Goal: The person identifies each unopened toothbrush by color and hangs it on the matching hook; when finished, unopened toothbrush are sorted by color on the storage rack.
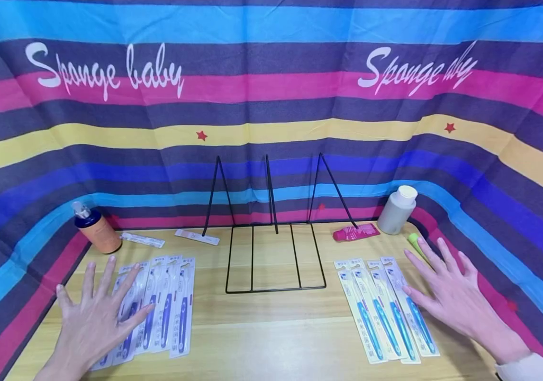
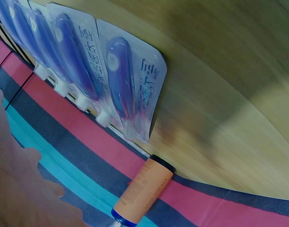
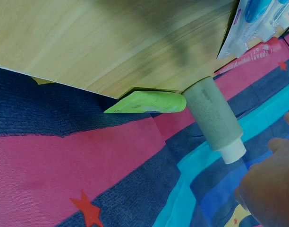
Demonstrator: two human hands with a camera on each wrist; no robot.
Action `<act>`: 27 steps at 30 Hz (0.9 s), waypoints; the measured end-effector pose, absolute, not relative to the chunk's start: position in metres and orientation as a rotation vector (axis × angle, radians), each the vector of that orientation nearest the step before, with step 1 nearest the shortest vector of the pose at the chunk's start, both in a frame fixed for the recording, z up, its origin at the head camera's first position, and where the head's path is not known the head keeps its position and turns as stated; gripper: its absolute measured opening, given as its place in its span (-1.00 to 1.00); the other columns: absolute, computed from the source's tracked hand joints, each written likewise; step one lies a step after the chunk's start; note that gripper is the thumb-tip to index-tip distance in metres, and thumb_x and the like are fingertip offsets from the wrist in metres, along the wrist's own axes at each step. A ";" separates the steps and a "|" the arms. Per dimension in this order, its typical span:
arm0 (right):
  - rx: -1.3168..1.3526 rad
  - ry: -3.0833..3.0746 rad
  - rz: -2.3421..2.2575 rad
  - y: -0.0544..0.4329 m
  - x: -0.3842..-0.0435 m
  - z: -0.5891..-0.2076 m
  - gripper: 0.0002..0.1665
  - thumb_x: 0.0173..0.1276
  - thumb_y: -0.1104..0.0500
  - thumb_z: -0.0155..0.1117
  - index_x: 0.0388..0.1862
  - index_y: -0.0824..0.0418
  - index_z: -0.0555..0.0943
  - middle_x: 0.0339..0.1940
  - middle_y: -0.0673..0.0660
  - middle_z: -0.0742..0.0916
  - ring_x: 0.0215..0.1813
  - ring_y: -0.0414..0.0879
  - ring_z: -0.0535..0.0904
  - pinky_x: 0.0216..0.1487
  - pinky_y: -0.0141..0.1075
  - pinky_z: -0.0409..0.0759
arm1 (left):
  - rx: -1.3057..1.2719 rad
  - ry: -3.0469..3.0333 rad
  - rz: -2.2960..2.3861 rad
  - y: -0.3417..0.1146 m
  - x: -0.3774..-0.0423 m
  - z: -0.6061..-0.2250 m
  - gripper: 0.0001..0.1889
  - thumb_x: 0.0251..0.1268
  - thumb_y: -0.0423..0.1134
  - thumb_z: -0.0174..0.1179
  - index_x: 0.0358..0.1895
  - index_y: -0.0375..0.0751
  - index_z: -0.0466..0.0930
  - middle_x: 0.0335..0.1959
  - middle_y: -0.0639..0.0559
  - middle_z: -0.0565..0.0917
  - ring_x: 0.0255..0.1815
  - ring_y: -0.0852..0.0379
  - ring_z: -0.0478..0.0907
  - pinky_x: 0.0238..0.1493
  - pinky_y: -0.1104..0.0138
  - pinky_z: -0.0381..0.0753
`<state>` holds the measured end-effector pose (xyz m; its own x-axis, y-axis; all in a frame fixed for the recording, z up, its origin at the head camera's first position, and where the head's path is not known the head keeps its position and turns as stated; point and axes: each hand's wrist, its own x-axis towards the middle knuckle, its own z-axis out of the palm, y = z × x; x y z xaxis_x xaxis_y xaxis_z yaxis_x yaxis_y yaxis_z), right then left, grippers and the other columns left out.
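My left hand [image 1: 91, 317], fingers spread and straight, hovers over the fan of packaged purple toothbrushes [image 1: 166, 312] on the left of the table, covering part of them. Those same purple toothbrushes [image 2: 78, 56] line up in the left wrist view. On the right, my right hand [image 1: 459, 293] has its fingers spread beside several packaged blue toothbrushes [image 1: 386, 312], thumb near the outermost pack. Neither hand holds anything. A green tube [image 1: 416, 244] lies just behind the right fingers and shows fully as a green tube [image 3: 154, 101] in the right wrist view.
A black wire rack [image 1: 276, 288] stands at the middle back. An orange pump bottle [image 1: 100, 233] and two slim white packets [image 1: 143, 239] are at the back left. At the back right are a pink tube [image 1: 357, 232] and a grey bottle [image 1: 397, 211]. Striped cloth [image 1: 271, 79] surrounds the table.
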<state>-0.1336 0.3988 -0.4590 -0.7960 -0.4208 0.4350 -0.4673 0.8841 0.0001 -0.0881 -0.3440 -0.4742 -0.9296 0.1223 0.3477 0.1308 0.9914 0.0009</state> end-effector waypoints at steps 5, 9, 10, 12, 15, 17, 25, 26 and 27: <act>0.656 -2.611 0.151 0.398 -0.134 -0.460 0.06 0.40 -0.33 0.40 0.77 0.00 0.32 0.84 0.13 0.13 0.80 0.33 -0.20 0.50 0.56 -0.18 | -0.170 -2.790 -0.041 -0.344 -0.089 -0.474 0.15 0.19 0.54 0.33 0.79 0.14 0.14 0.79 -0.35 -0.05 0.74 -0.53 -0.33 0.33 -0.63 -0.64; 0.655 -2.613 0.151 0.398 -0.133 -0.461 0.07 0.42 -0.37 0.37 0.78 -0.02 0.30 0.84 0.14 0.13 0.80 0.32 -0.20 0.54 0.53 -0.23 | -0.156 -2.802 -0.045 -0.342 -0.089 -0.474 0.16 0.19 0.54 0.33 0.79 0.11 0.13 0.79 -0.36 -0.06 0.74 -0.53 -0.36 0.31 -0.68 -0.57; 0.653 -2.614 0.151 0.398 -0.133 -0.461 0.07 0.43 -0.38 0.36 0.79 -0.02 0.29 0.84 0.14 0.13 0.80 0.32 -0.20 0.55 0.52 -0.25 | -0.151 -2.809 -0.055 -0.341 -0.089 -0.474 0.16 0.20 0.54 0.33 0.79 0.09 0.13 0.78 -0.37 -0.06 0.74 -0.53 -0.36 0.30 -0.69 -0.55; 0.648 -2.620 0.152 0.398 -0.132 -0.462 0.07 0.42 -0.37 0.37 0.79 -0.03 0.29 0.85 0.13 0.11 0.80 0.31 -0.20 0.57 0.49 -0.29 | -0.133 -2.846 -0.122 -0.336 -0.088 -0.472 0.15 0.27 0.52 0.30 0.80 0.06 0.08 0.78 -0.40 -0.08 0.74 -0.53 -0.41 0.28 -0.72 -0.51; 0.647 -2.619 0.154 0.398 -0.131 -0.462 0.07 0.41 -0.34 0.39 0.78 -0.02 0.30 0.84 0.12 0.13 0.80 0.29 -0.18 0.56 0.49 -0.27 | -0.104 -2.921 -0.245 -0.322 -0.086 -0.467 0.13 0.36 0.50 0.26 0.82 0.04 0.00 0.76 -0.44 -0.09 0.72 -0.58 -0.39 0.25 -0.78 -0.38; 0.650 -2.617 0.163 0.397 -0.133 -0.462 0.06 0.39 -0.31 0.41 0.77 -0.01 0.32 0.83 0.13 0.16 0.80 0.29 -0.15 0.54 0.52 -0.21 | -0.089 -2.961 -0.331 -0.310 -0.086 -0.464 0.13 0.40 0.49 0.23 0.83 0.04 -0.05 0.75 -0.47 -0.09 0.70 -0.62 -0.35 0.24 -0.79 -0.30; 0.587 -2.712 0.277 0.389 -0.137 -0.466 0.06 0.45 -0.20 0.48 0.79 0.07 0.28 0.80 0.21 0.23 0.76 0.32 0.01 0.30 0.51 0.11 | -0.163 -2.942 -0.412 -0.269 -0.103 -0.458 0.15 0.35 0.51 0.28 0.81 -0.02 0.04 0.74 -0.46 0.01 0.72 -0.58 -0.23 0.31 -0.72 -0.07; 0.566 -2.730 0.311 0.388 -0.136 -0.466 0.07 0.45 -0.18 0.49 0.79 0.09 0.26 0.79 0.22 0.25 0.73 0.35 0.06 0.24 0.47 0.15 | -0.187 -2.929 -0.431 -0.263 -0.106 -0.458 0.14 0.35 0.50 0.30 0.80 -0.03 0.08 0.74 -0.44 0.01 0.72 -0.57 -0.21 0.31 -0.72 -0.05; 0.546 -2.746 0.347 0.388 -0.135 -0.467 0.09 0.46 -0.17 0.50 0.81 0.09 0.23 0.77 0.25 0.27 0.70 0.39 0.12 0.22 0.45 0.16 | -0.215 -2.915 -0.445 -0.258 -0.109 -0.460 0.14 0.33 0.50 0.31 0.79 -0.03 0.11 0.75 -0.43 0.03 0.72 -0.56 -0.18 0.31 -0.71 -0.02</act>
<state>-0.1348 0.3879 -0.4669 -0.8763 -0.3283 0.3527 -0.4057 0.8976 -0.1724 -0.1088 -0.2577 -0.4596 -0.9724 0.1144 0.2034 0.1699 0.9445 0.2812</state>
